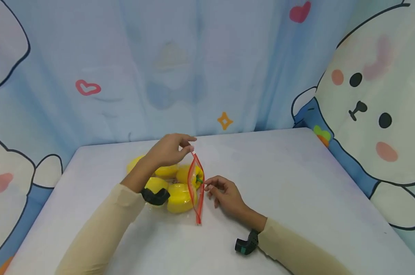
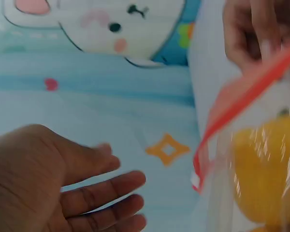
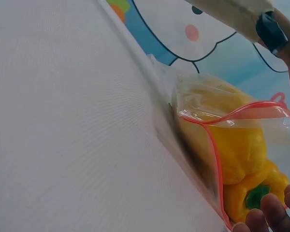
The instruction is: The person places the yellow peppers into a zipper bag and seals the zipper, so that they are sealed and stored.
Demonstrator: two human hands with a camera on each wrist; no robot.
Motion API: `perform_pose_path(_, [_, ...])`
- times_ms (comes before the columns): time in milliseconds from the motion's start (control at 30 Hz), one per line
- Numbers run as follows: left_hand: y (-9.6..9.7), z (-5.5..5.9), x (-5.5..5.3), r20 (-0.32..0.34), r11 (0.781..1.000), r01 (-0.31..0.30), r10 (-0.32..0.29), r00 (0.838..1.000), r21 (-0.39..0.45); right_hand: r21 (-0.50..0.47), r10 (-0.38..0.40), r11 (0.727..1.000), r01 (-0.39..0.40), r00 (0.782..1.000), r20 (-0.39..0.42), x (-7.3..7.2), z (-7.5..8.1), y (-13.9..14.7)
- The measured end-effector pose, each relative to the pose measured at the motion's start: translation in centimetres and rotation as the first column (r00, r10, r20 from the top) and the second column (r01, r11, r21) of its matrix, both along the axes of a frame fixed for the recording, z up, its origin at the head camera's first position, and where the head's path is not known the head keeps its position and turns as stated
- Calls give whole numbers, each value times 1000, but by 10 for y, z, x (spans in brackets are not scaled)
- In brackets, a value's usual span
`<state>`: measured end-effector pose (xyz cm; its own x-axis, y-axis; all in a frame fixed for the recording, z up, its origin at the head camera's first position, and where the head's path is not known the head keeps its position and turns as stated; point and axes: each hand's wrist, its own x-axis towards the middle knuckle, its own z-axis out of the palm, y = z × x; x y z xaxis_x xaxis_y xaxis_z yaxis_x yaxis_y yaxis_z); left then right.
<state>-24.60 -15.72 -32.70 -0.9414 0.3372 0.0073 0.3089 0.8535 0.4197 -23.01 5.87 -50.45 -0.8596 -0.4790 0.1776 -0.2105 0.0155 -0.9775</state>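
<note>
A clear zip bag (image 1: 199,217) with a red seal lies on the table, its mouth gaping to the right. Several yellow bell peppers (image 1: 180,198) are inside, one showing a green stem (image 3: 257,196). Just above the upper end of the seal is my left hand (image 1: 171,151). The left wrist view shows that hand's fingers (image 2: 128,186) relaxed and apart from the bag's white slider (image 2: 195,181). At the near lip of the mouth, my right hand (image 1: 226,196) appears to pinch the red edge between thumb and forefinger; the contact is partly hidden.
The bag rests on a white tabletop (image 1: 279,164). Behind it hangs a light blue curtain (image 1: 228,76) with cartoon figures. Dark wrist cameras (image 1: 247,242) are worn on both wrists, over beige sleeves (image 1: 100,229).
</note>
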Motion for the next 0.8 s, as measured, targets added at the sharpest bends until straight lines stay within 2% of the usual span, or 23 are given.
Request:
perform_pose_path(133, [-10,-14,-37,42,993,97,-94,995,-60,2,9,1000,-9,1000,12,7,-4,-2])
perform_pose_path(267, [-23,-33,-58,168,983,170,-157,973,-72,-11,25,1000,-25,1000,17,13,-6,-6])
perform_pose_path(367, [-28,-41,-66,268,984,178,-164,949,-29,-10,35,999,-34,999,17,13,-4,-8])
perform_pose_path(467, [-24,-44,-69,313,987,156,-158,937,29,-4,35,999,-35,999,12,10,-1,-5])
perform_pose_path(600, [-16,-43,-72,308,986,146,-164,937,81,1,21,1000,-21,1000,12,6,1,-1])
perform_pose_path(800, [-12,-45,-76,232,973,121,-165,959,195,-8,40,999,-40,999,-11,2,1,3])
